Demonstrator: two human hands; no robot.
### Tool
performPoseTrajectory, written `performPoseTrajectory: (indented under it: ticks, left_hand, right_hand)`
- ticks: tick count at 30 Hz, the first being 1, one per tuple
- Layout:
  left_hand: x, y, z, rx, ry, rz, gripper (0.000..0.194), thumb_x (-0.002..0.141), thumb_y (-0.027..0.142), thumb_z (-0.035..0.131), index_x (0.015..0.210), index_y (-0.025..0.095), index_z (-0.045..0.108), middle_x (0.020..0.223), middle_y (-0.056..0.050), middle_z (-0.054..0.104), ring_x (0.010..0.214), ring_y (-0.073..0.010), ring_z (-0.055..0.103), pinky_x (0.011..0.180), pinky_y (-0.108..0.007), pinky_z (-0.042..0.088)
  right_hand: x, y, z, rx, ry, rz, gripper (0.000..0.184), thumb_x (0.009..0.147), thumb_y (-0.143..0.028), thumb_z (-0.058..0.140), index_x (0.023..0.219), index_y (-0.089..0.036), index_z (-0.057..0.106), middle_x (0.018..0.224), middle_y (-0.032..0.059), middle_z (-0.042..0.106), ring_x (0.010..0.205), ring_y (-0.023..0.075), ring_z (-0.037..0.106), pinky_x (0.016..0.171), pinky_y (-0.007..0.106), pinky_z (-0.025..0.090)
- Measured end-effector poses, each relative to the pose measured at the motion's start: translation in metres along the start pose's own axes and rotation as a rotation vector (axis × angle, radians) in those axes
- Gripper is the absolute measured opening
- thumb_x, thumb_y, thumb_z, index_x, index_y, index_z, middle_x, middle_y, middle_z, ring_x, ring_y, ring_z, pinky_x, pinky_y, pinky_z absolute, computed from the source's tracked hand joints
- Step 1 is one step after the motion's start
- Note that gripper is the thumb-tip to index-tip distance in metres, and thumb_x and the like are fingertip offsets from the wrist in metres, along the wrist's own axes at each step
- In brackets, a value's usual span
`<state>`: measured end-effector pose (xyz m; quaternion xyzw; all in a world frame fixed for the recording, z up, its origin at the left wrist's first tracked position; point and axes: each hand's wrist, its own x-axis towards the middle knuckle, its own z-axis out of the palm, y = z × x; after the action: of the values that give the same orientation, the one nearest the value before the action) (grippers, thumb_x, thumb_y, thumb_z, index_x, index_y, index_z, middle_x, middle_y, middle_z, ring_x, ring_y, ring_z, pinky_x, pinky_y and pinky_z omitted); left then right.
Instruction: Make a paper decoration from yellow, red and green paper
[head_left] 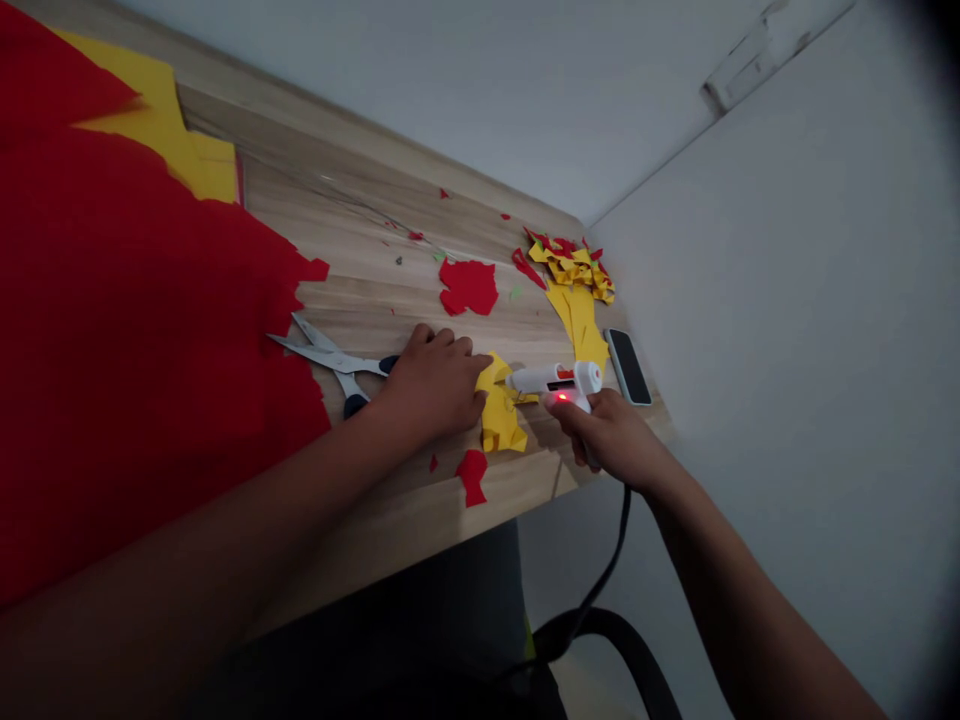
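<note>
My right hand (611,435) is wrapped round the grip of a white glue gun (541,378), whose red light glows. The nozzle points left, over a small folded yellow piece of paper or felt (499,420). At the left edge of that piece, my left hand (442,380) has its fingers curled, with the index finger and thumb against it. Scissors (334,362) lie with blades apart just left of this hand, one handle partly hidden by it. Near the table's front edge is a small red scrap (472,478).
A large red sheet (150,370) covers the table's left side, with yellow sheets (161,110) behind. Beyond my hands lie a red cut piece (471,287), yellow strips (579,320) and a red-yellow ruffled bundle (574,262). A phone (628,366) sits at right. The gun's black cord (611,570) hangs down.
</note>
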<state>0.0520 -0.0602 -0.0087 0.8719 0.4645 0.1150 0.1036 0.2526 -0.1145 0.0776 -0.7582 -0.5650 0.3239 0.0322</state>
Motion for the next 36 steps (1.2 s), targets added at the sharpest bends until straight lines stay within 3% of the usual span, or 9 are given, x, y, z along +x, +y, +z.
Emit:
performPoseTrajectory:
  ticks: [25, 31, 36]
  left_hand:
    - [-0.001, -0.002, 0.000, -0.008, 0.037, 0.027, 0.035, 0.086, 0.041, 0.055, 0.116, 0.025, 0.065, 0.107, -0.009, 0.068, 0.107, -0.0301, 0.055, 0.092, -0.046, 0.032]
    - [-0.001, -0.002, 0.002, -0.009, 0.050, 0.030, 0.034, 0.085, 0.041, 0.057, 0.114, 0.025, 0.066, 0.107, -0.009, 0.068, 0.107, -0.0306, 0.056, 0.092, -0.048, 0.032]
    - [0.000, -0.002, 0.000, -0.006, 0.033, 0.027, 0.035, 0.085, 0.041, 0.056, 0.115, 0.025, 0.066, 0.108, -0.009, 0.068, 0.107, -0.0306, 0.056, 0.092, -0.047, 0.032]
  right_hand:
    - [0.018, -0.005, -0.001, -0.030, 0.076, -0.047, 0.059, 0.087, -0.062, 0.051, 0.045, -0.021, 0.049, 0.037, 0.0037, 0.054, 0.037, 0.0120, 0.050, 0.047, 0.026, 0.040]
    - [0.013, -0.005, -0.001, -0.047, 0.059, -0.060, 0.061, 0.088, -0.060, 0.051, 0.041, -0.021, 0.046, 0.035, 0.0031, 0.051, 0.036, 0.0111, 0.048, 0.046, 0.026, 0.039]
    - [0.008, 0.001, 0.000, 0.011, 0.028, -0.051, 0.054, 0.086, -0.061, 0.054, 0.049, -0.021, 0.045, 0.037, 0.0002, 0.052, 0.034, 0.0104, 0.047, 0.042, 0.025, 0.036]
